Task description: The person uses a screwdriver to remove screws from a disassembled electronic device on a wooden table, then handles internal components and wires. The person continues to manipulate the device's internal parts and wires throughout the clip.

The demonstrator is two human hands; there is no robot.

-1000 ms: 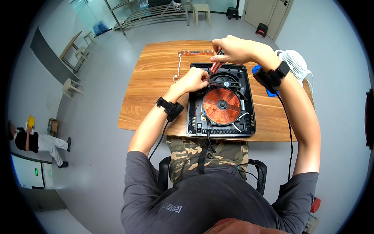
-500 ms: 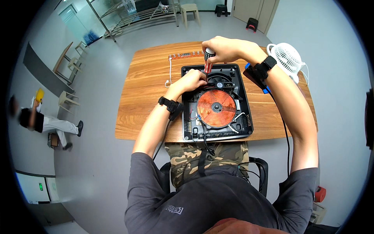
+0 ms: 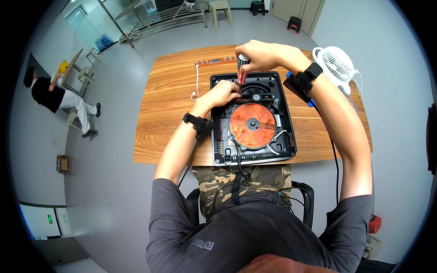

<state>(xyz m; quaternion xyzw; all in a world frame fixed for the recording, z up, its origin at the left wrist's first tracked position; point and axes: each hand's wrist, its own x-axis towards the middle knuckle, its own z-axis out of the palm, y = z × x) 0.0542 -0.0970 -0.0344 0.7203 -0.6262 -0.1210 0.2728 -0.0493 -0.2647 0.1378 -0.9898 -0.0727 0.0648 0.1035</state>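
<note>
An opened induction cooker (image 3: 292,136) lies on the wooden table, its black housing showing a round copper coil (image 3: 243,132) and, beyond that, a black cooling fan (image 3: 256,97). My right hand (image 3: 258,55) grips a screwdriver (image 3: 241,76) with a black, white and red handle. It stands nearly upright over the far left part of the housing, left of the fan. My left hand (image 3: 221,93) is closed, its fingertips pinched together at the lower end of the screwdriver. Whatever is between those fingertips, and the screwdriver's tip, is hidden.
Behind the cooker lies a narrow orange circuit board (image 3: 213,62) with a white cable (image 3: 198,81). A white desk fan (image 3: 334,66) stands at the table's far right. Something blue (image 3: 311,103) shows beneath my right wrist. Off to the left, a person (image 3: 51,96) is beside another table.
Both hands keep their places at the cooker, with the screwdriver still upright. The person on the left has moved farther back, toward the other table, with the yellow object.
</note>
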